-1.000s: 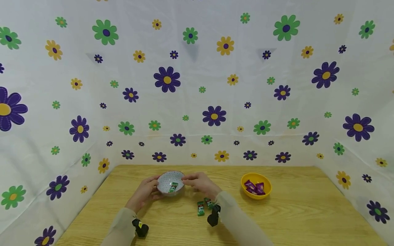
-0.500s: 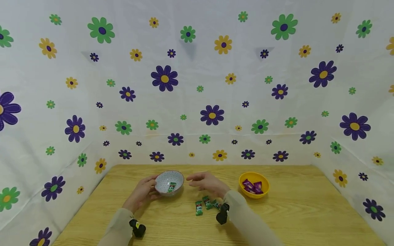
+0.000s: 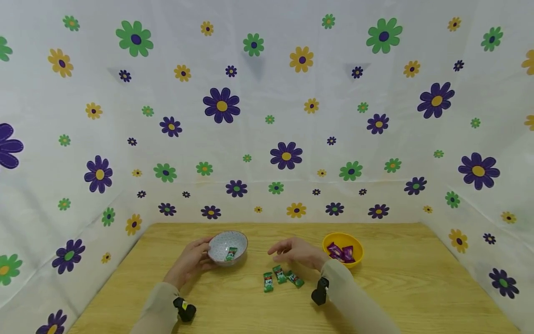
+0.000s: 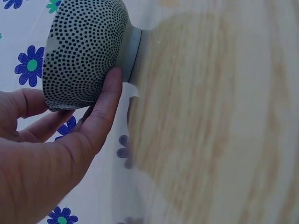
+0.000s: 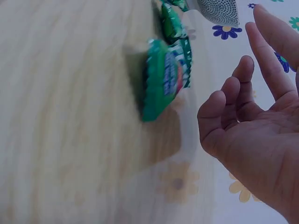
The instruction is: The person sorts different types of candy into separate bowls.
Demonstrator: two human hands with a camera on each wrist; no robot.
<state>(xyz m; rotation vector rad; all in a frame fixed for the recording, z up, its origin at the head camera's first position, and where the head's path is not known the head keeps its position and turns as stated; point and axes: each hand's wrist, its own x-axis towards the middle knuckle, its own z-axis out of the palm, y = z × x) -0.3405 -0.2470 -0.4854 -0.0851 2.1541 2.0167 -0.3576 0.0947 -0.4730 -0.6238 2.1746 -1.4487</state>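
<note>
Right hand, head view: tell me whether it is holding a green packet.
No, the right hand holds nothing, and the three green packets near it lie on the table.

Lettering on the green candy wrappers (image 3: 279, 274) is too small and blurred to read with certainty.

A wood-grain table (image 3: 425, 278) is observed. Three green packets (image 3: 279, 274) are laid close together near its middle, at differing angles; a yellow bowl (image 3: 341, 237) is set to their right. To their left a grey bowl (image 3: 225, 240) is noted, contact with the surface unclear.
</note>
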